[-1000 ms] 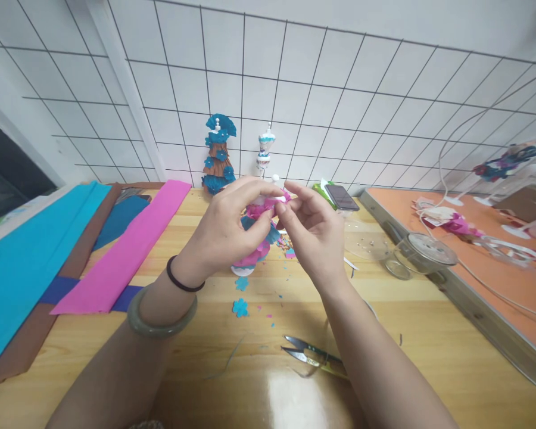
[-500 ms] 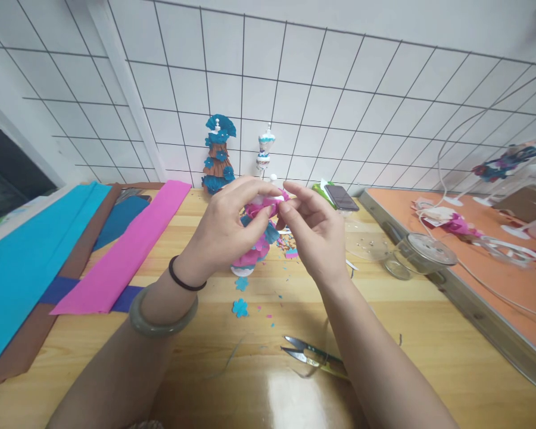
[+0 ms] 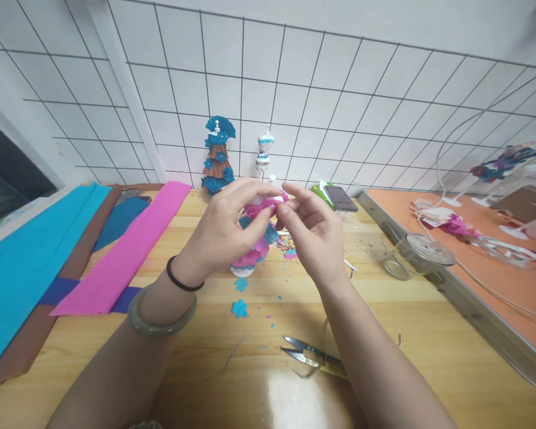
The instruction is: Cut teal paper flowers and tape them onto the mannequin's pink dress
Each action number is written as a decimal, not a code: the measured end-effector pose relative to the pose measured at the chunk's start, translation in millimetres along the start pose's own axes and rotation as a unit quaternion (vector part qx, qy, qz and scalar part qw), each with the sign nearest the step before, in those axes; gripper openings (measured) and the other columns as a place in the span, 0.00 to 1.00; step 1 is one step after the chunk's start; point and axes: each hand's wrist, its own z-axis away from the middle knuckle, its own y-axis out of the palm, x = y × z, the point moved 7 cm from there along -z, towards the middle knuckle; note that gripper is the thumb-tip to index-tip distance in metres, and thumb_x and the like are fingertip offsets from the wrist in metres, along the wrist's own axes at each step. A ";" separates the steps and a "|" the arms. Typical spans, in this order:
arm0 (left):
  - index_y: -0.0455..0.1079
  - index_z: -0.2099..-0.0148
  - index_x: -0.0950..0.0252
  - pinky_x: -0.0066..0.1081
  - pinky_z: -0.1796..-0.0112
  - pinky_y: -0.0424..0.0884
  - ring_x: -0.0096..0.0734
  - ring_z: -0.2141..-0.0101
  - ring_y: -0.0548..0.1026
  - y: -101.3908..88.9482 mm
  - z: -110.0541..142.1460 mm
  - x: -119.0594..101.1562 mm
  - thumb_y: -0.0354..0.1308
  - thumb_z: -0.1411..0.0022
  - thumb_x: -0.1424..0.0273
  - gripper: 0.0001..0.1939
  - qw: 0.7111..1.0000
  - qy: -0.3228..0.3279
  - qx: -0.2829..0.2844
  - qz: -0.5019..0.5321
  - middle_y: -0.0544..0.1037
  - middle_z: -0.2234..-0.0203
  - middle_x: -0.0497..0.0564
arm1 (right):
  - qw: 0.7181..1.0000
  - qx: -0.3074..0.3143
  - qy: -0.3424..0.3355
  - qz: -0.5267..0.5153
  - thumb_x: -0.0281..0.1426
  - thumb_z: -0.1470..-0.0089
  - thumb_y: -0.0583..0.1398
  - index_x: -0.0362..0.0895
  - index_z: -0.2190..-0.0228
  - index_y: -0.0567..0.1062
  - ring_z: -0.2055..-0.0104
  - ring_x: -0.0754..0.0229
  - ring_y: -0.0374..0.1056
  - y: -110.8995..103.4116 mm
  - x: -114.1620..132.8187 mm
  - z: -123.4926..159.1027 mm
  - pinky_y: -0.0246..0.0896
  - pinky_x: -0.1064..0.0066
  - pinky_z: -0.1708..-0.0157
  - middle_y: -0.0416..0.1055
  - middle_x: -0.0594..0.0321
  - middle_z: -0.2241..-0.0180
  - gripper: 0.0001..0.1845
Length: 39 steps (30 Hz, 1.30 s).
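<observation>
A small mannequin figure [image 3: 253, 256] in a pink and blue crepe-paper dress stands on a white base, partly hidden behind my hands. My left hand [image 3: 232, 220] comes from the left with thumb and fingers closed on the pink paper [image 3: 261, 210] at the figure's upper part. From the right, my right hand [image 3: 315, 235] pinches the edge of the same pink paper between thumb and fingertips. The exact contact of the fingertips is partly hidden. Two blue paper flowers [image 3: 240, 308] lie on the table in front of the figure.
Thread snips [image 3: 315, 357] lie near the right forearm. Pink crepe paper [image 3: 129, 250] and blue crepe paper [image 3: 40, 262] cover the left side. Behind stand a blue-brown dressed figure [image 3: 217, 158] and a white one [image 3: 264, 149]. A phone [image 3: 340, 198] and a ribbon spool [image 3: 424, 253] sit to the right.
Almost nothing differs. Both hands stay at the pink paper, with only a very slight shift of the right hand and of the whole view.
</observation>
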 end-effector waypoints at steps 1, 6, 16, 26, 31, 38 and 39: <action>0.69 0.56 0.62 0.33 0.54 0.70 0.31 0.57 0.73 -0.2 0.1 0.0 0.53 0.41 0.76 0.11 1.000 0.000 -0.002 0.002 0.75 0.59 0.50 | 1.000 -0.001 0.000 -0.001 0.36 0.49 0.63 0.48 0.59 0.74 0.74 0.64 0.65 -0.2 -0.2 0.1 0.67 0.67 0.71 0.67 0.67 0.75 0.14; 0.69 0.57 0.62 0.32 0.56 0.70 0.30 0.59 0.73 -0.5 0.7 1.4 0.53 0.42 0.77 0.11 1.000 0.001 -0.016 0.007 0.75 0.61 0.49 | 1.000 -0.003 -0.004 -0.007 0.35 0.50 0.64 0.47 0.58 0.73 0.74 0.64 0.65 -0.6 -0.1 0.7 0.66 0.67 0.71 0.67 0.67 0.74 0.16; 0.69 0.57 0.62 0.32 0.56 0.70 0.31 0.59 0.73 1.0 0.0 0.2 0.52 0.42 0.78 0.11 1.000 0.003 -0.010 -0.005 0.75 0.62 0.49 | 1.000 -0.011 -0.004 0.007 0.36 0.50 0.64 0.47 0.58 0.73 0.73 0.65 0.65 -1.6 -0.7 0.6 0.66 0.67 0.70 0.66 0.68 0.75 0.16; 0.69 0.56 0.63 0.33 0.54 0.69 0.31 0.57 0.73 -0.2 -0.8 -4.4 0.52 0.43 0.78 0.13 1.000 0.019 0.001 -0.008 0.75 0.60 0.50 | 1.000 -0.011 -0.010 -0.004 0.32 0.49 0.63 0.45 0.57 0.72 0.73 0.65 0.65 -1.3 -1.7 1.3 0.65 0.68 0.70 0.66 0.68 0.75 0.16; 0.69 0.56 0.63 0.33 0.53 0.69 0.32 0.56 0.73 0.3 -1.2 -5.8 0.53 0.45 0.80 0.15 1.000 0.027 0.010 -0.003 0.75 0.59 0.51 | 1.000 -0.015 -0.012 0.002 0.34 0.49 0.63 0.47 0.57 0.72 0.73 0.65 0.65 -1.8 -2.2 0.7 0.66 0.68 0.70 0.65 0.68 0.75 0.16; 0.69 0.55 0.63 0.32 0.54 0.70 0.30 0.57 0.73 0.6 0.4 -1.5 0.51 0.43 0.81 0.15 1.000 0.027 -0.005 -0.010 0.75 0.60 0.50 | 1.000 -0.014 -0.007 -0.012 0.33 0.49 0.63 0.47 0.58 0.73 0.74 0.65 0.65 -1.5 -2.2 0.4 0.66 0.68 0.72 0.67 0.67 0.75 0.15; 0.68 0.55 0.63 0.33 0.54 0.70 0.31 0.57 0.73 0.6 0.5 -1.5 0.51 0.43 0.81 0.15 1.000 0.028 -0.005 -0.010 0.75 0.60 0.50 | 1.000 -0.014 -0.005 -0.013 0.33 0.49 0.63 0.47 0.58 0.73 0.74 0.65 0.65 -1.5 -2.2 0.5 0.66 0.68 0.72 0.67 0.67 0.75 0.15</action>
